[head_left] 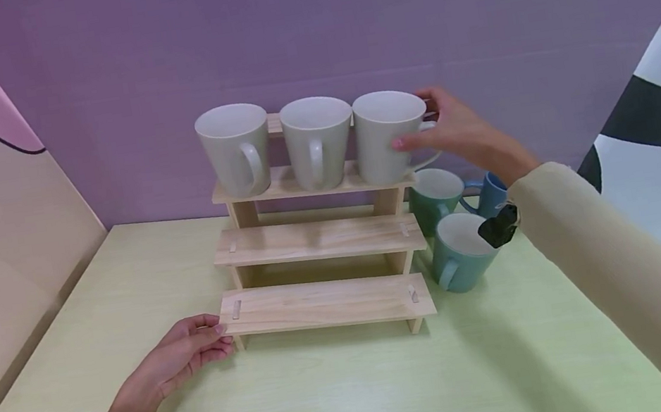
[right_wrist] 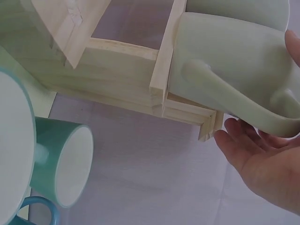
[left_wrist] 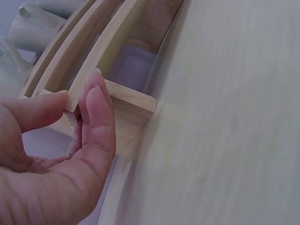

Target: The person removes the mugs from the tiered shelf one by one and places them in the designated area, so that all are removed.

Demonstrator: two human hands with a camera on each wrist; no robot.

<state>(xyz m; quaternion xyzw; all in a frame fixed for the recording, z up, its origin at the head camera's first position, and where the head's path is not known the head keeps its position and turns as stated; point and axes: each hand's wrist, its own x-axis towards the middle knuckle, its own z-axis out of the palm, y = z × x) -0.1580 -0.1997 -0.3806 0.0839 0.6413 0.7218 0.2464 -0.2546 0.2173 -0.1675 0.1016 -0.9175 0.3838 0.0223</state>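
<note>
In the centre of the head view stood a stepped wooden rack (head_left: 326, 304), and its third board from the front carried a row of three mugs: the left mug (head_left: 228, 163), the middle mug (head_left: 332, 152) and the right mug (head_left: 382, 148). All three were upright, mouths up, their insides pale and smooth. Right of centre, on the table (head_left: 333, 398), stood a teal mug (head_left: 457, 262) with a white inside, a green mug (head_left: 427, 209) behind it, also white within, and a blue mug (head_left: 491, 195) whose inside was hidden.

The right mug was plain off-white, slightly wider at the rim, with a looped handle turned toward the right of the frame. Its base was at the right end of the board; whether its full weight rested there could not be told. The person's right hand (head_left: 463, 133) was clamped around it, thumb on the front, fingers behind. At lower left, the left hand (head_left: 180, 356) pinched the left end of the rack's lowest board between thumb and fingers. The rack was pale, bare wood with visible grain.
</note>
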